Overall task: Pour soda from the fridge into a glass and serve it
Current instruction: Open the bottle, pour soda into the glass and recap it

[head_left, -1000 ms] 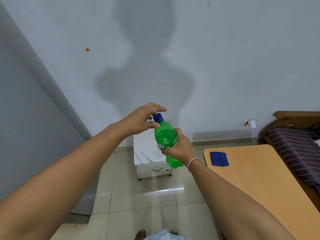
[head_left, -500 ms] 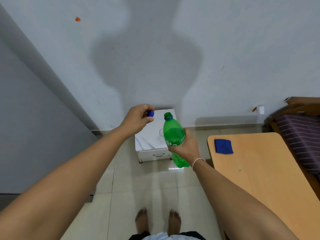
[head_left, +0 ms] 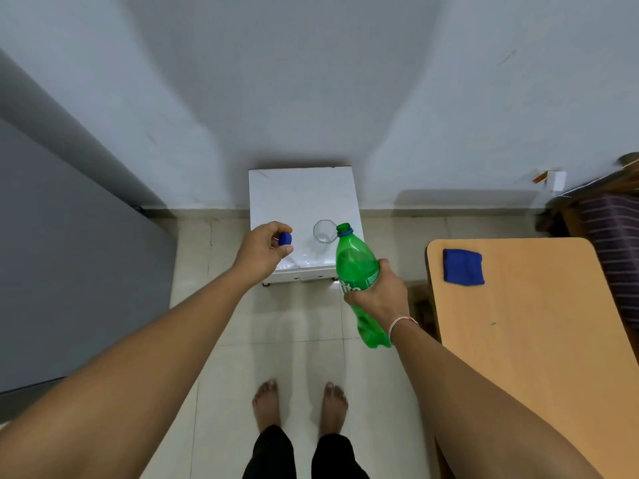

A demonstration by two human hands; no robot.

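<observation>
My right hand (head_left: 378, 293) grips the middle of a green soda bottle (head_left: 356, 267). The bottle is uncapped and leans with its open mouth toward a clear empty glass (head_left: 324, 231). That glass stands on a small white marble-topped stand (head_left: 301, 191) against the wall. My left hand (head_left: 262, 250) pinches the blue bottle cap (head_left: 285, 238) over the stand's front left part, a little left of the glass.
A grey fridge side (head_left: 69, 257) fills the left. A wooden table (head_left: 539, 340) with a blue cloth (head_left: 462, 267) lies on the right, with a striped seat (head_left: 619, 236) beyond it. My bare feet (head_left: 299, 404) stand on the tiled floor.
The cap came off the bottle in my left hand. Both hands moved down toward the stand, the view tilted down, and the bottle mouth now sits beside the glass.
</observation>
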